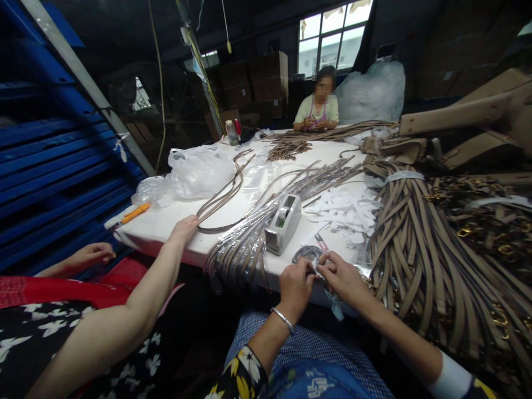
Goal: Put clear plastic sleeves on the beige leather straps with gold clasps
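Note:
At the table's front edge my left hand [296,287], with a silver bangle on its wrist, has its fingers closed on a coiled grey strap [306,252]. Close beside it, my right hand [341,278] is pinched shut; what lies between its fingertips is too small to make out. Pink-handled snips [321,242] lie just beyond my fingers. A grey tape dispenser [283,224] stands to the left of the coil, against plastic-wrapped straps [236,246]. White paper strips [343,210] are scattered beyond the snips.
A large bundle of brown straps [411,238] hangs over the table's right side. At left, a co-worker's hand [185,228] holds long straps [224,197]. Plastic bags [199,172] and an orange cutter [135,213] lie on the white table [166,221]. Another person [318,108] sits opposite.

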The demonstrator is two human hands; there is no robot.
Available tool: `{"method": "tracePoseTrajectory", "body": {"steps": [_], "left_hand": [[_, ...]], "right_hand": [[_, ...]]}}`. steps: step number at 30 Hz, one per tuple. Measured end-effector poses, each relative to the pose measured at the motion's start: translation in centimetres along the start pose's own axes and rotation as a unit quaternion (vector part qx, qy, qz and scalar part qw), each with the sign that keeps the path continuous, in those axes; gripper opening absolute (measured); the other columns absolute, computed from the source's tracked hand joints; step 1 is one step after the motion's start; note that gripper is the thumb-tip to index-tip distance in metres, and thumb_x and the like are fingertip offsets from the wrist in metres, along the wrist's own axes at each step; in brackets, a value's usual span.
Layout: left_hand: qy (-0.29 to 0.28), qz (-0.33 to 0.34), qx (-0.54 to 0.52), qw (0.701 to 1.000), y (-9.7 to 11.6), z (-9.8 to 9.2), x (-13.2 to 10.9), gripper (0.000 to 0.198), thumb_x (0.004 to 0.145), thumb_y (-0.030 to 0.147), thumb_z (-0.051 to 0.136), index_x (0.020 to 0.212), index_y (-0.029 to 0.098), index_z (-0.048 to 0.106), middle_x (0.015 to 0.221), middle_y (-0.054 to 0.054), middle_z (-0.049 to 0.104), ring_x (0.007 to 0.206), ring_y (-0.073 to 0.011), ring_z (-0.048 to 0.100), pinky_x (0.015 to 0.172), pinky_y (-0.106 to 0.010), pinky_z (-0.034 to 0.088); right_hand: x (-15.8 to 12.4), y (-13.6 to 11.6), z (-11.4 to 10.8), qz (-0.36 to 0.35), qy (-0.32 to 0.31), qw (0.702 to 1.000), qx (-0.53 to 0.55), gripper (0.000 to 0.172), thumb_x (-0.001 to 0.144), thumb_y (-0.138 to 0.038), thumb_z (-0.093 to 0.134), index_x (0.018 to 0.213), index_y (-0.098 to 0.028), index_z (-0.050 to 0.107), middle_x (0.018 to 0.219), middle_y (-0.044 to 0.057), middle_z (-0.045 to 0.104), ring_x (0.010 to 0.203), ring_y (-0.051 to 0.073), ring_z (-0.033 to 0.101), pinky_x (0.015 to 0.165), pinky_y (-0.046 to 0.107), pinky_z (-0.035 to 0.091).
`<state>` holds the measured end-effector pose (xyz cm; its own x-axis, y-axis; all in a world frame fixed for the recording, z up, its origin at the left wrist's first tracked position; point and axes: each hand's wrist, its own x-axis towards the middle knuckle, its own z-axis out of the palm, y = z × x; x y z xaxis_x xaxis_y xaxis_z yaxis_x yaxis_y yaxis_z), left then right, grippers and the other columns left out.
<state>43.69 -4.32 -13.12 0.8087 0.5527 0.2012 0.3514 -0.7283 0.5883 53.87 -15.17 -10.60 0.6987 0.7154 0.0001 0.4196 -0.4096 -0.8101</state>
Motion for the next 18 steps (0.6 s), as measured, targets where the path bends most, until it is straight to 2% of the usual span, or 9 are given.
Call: {"method": "tracePoseTrajectory", "body": {"steps": [5, 9, 13, 15, 18], "left_hand": [[0.01, 0.012, -0.001, 1.0, -0.1, 0.1, -0.2, 0.017, 0.08, 0.02, 0.069, 0.092, 0.023, 0.058, 0.083, 0.001, 0.069, 0.082, -0.0189, 0.064, 0.072, -0.027, 0.044], [0.018, 0.019, -0.008, 1.0, -0.1, 0.2, -0.2, 0.016, 0.079, 0.017, 0.069, 0.09, 0.022, 0.058, 0.084, 0.0, 0.069, 0.083, -0.0195, 0.064, 0.074, -0.027, 0.045], [0.028, 0.027, -0.03, 0.999, -0.2, 0.4, -0.3, 0.015, 0.079, 0.016, 0.07, 0.087, 0.022, 0.058, 0.084, 0.0, 0.069, 0.083, -0.0191, 0.064, 0.076, -0.028, 0.045], [0.033, 0.02, -0.041, 0.998, -0.2, 0.4, -0.4, 0.016, 0.078, 0.015, 0.069, 0.088, 0.022, 0.059, 0.084, 0.001, 0.07, 0.083, -0.0189, 0.064, 0.076, -0.028, 0.046], [0.04, 0.007, -0.059, 0.997, -0.2, 0.5, -0.3, 0.026, 0.078, 0.013, 0.069, 0.1, 0.023, 0.06, 0.088, 0.0, 0.071, 0.084, -0.0193, 0.065, 0.077, -0.028, 0.048]], "right_hand": [[0.9, -0.6, -0.8, -0.021, -0.027, 0.998, -0.051, 0.012, 0.08, -0.03, 0.052, 0.09, -0.024, 0.052, 0.063, -0.003, 0.07, 0.06, 0.019, 0.065, 0.059, 0.027, 0.041], [1.3, -0.4, -0.5, -0.038, -0.017, 0.998, -0.043, 0.014, 0.082, -0.029, 0.051, 0.095, -0.024, 0.052, 0.07, -0.001, 0.071, 0.068, 0.02, 0.067, 0.065, 0.028, 0.043], [1.7, -0.5, -0.7, -0.046, -0.053, 0.997, -0.041, 0.007, 0.084, -0.028, 0.049, 0.089, -0.024, 0.051, 0.061, -0.004, 0.067, 0.053, 0.017, 0.063, 0.062, 0.028, 0.044], [1.8, -0.7, -1.1, -0.052, -0.083, 0.994, -0.044, 0.004, 0.085, -0.024, 0.047, 0.087, -0.024, 0.05, 0.055, -0.006, 0.065, 0.053, 0.017, 0.064, 0.063, 0.027, 0.045], [1.9, -1.1, -1.7, -0.052, -0.113, 0.991, -0.054, 0.012, 0.082, -0.017, 0.046, 0.092, -0.023, 0.05, 0.052, -0.006, 0.066, 0.054, 0.017, 0.066, 0.063, 0.026, 0.045]]}}
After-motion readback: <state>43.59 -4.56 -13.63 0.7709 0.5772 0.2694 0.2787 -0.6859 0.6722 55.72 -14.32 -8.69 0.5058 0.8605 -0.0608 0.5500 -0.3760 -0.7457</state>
